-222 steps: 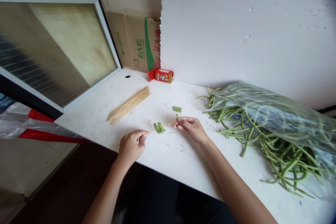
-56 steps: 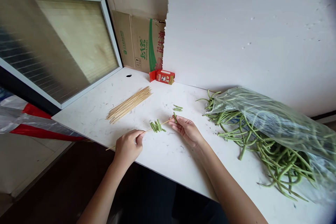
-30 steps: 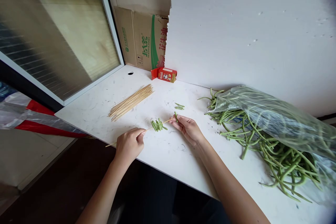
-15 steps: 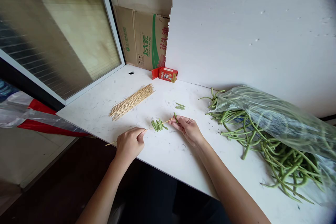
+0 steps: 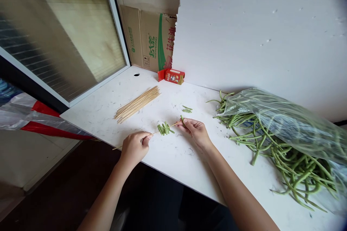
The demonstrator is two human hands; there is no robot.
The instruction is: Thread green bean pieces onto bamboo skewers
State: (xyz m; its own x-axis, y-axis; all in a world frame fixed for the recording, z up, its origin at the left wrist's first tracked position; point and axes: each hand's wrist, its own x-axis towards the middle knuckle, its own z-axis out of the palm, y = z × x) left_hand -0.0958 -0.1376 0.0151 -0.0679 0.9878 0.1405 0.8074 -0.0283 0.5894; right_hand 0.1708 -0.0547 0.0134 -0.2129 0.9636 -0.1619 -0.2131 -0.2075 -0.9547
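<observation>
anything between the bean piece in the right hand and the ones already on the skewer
Nothing visible: the bean piece in the right hand is at the skewer tip, with bare stick down to the threaded pieces.

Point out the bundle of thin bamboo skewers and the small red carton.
bundle of thin bamboo skewers (image 5: 137, 104), head view, middle of the bundle.
small red carton (image 5: 173, 76), head view, its front face.

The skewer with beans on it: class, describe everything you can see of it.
The skewer is a thin, pale, bamboo-looking stick low over the white table. The left hand pinches it near one end, which juts past the table edge. Green bean pieces sit threaded at its middle. The right hand holds a bean piece at its other tip.
</observation>
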